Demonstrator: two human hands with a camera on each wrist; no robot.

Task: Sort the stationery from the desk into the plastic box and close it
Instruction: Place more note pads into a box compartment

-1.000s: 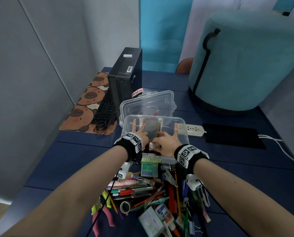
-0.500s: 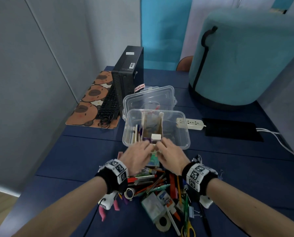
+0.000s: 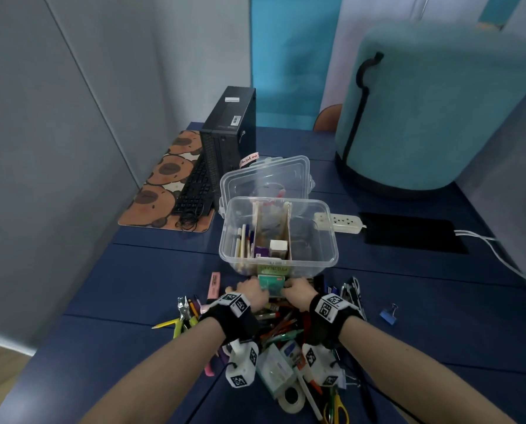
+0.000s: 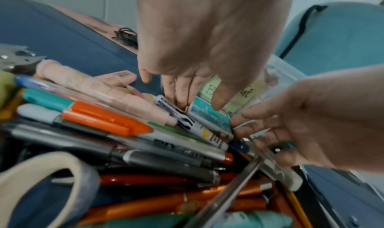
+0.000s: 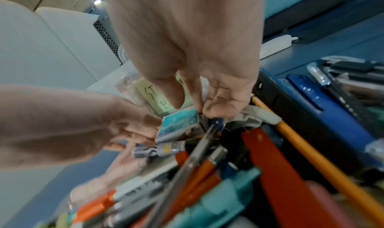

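Both hands reach down into the stationery pile on the tabletop, the left hand and right hand touching opposite sides of a small teal box. Whether the fingers clamp it, I cannot tell. The open plastic box stands just beyond the hands.

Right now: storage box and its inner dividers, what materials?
Storage box: clear, glossy plastic, apparently rigid; its contents show through the walls. Inner dividers: matte tan sheet, looks like cardboard or thin wood; cannot tell which.
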